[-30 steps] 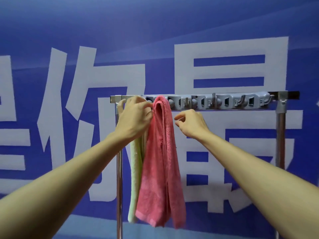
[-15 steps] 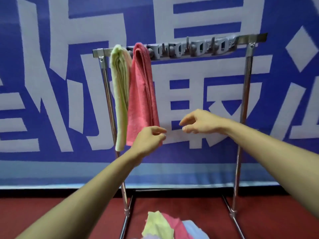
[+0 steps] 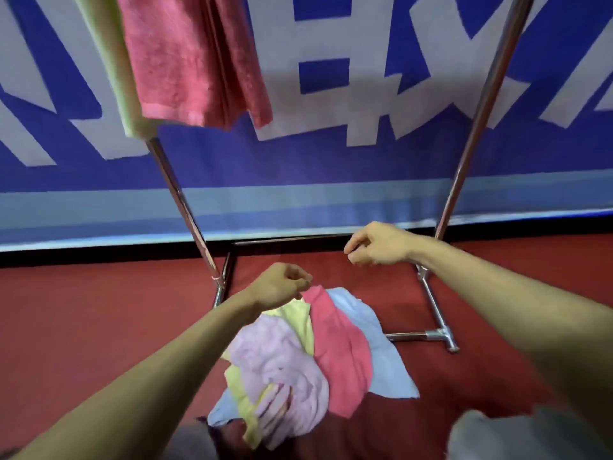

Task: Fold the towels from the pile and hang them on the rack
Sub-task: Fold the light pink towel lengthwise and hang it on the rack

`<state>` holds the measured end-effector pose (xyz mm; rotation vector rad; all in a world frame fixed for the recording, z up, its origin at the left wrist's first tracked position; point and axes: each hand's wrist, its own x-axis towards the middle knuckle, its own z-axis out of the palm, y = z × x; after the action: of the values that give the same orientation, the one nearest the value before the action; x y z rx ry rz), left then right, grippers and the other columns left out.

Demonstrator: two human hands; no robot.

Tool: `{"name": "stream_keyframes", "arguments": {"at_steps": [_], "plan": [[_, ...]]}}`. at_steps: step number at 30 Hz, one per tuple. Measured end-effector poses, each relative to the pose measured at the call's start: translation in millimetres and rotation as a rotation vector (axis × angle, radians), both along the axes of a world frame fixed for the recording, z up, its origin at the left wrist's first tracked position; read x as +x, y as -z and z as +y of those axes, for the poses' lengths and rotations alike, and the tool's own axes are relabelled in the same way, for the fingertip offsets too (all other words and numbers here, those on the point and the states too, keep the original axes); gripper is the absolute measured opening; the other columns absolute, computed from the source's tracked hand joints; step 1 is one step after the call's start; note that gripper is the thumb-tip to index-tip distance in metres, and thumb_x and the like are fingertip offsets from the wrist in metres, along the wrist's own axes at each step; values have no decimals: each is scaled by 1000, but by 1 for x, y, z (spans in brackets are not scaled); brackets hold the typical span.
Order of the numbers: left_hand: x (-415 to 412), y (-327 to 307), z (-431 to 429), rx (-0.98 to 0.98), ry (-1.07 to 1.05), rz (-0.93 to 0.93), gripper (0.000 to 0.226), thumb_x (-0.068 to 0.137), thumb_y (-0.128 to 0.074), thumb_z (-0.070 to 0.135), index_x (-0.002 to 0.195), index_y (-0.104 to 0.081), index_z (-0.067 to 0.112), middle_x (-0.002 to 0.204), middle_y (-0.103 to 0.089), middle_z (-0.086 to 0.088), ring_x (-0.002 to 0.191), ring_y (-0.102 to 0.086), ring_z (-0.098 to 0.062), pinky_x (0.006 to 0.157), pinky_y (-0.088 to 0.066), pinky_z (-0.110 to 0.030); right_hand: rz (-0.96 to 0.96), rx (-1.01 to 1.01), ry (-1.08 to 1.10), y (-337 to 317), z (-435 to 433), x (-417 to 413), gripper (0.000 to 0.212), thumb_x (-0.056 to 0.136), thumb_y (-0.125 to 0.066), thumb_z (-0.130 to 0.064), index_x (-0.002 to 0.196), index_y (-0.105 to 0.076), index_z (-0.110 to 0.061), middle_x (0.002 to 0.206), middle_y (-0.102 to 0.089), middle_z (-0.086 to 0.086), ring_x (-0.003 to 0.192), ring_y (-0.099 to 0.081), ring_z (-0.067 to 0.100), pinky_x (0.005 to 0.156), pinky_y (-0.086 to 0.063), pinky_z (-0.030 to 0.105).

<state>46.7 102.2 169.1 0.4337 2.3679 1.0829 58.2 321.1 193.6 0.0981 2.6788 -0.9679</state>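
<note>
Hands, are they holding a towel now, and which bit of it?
No, nothing is held. The left hand and right hand are both empty, fingers loosely curled, over the towel pile on the floor.

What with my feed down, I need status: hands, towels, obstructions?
Left hand, right hand empty, fingers loosely curled, near the pile. Pink towel and green towel hang on the rack. Nothing blocking.
</note>
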Motion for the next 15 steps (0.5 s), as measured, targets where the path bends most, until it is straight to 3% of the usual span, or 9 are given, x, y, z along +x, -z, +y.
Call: {"name": "stream_keyframes", "arguments": {"at_steps": [3,6,9,11,13,15], "plan": [[-9,52,-2,-68,-2,-56,20,92,-52,2,107,-66,-1,89,-60,-5,77,-54,-14,52,-40,-4,-79,-44,26,60,1,-7,9,84,-65,-9,86,-70,-17,68,-65,-4,61,-57,10,55,-46,18],[-16,107,-10,-177,-12,-112,25,92,-54,8,115,-64,5,105,-65,-7,88,-57,-15,66,-43,-11,-175,-105,44,123,-6,-12,12,83,-62,-5,89,-72,-8,79,-71,8,69,-63,15,66,-53,29],[-20,162,-26,-360,14,-146,39,93,-56,18,130,-53,7,127,-56,-10,112,-55,-22,89,-42,-24,-210,-127,81,176,-22,-11,14,82,-60,-5,87,-73,-7,63,-67,-3,55,-58,5,58,-48,16],[-22,191,-37,-438,-27,-160,48,92,-57,22,136,-45,7,135,-47,-13,117,-52,-27,94,-44,-30,-245,-158,97,204,-35,-10,18,83,-59,-5,92,-74,-3,54,-60,-13,50,-55,0,56,-45,10],[-23,212,-47,-511,-106,-142,55,91,-58,24,140,-39,8,139,-37,-16,118,-50,-31,98,-43,-37,-297,-177,70,225,-47,-8,21,84,-57,-4,98,-72,0,59,-60,-9,57,-56,5,61,-45,14],[-22,227,-56,-535,-211,-102,66,90,-59,23,145,-28,8,144,-29,-17,126,-43,-34,102,-39,-40,-318,-178,27,241,-58,-10,23,86,-57,-6,105,-70,1,67,-59,-6,61,-53,4,58,-42,9]]}}
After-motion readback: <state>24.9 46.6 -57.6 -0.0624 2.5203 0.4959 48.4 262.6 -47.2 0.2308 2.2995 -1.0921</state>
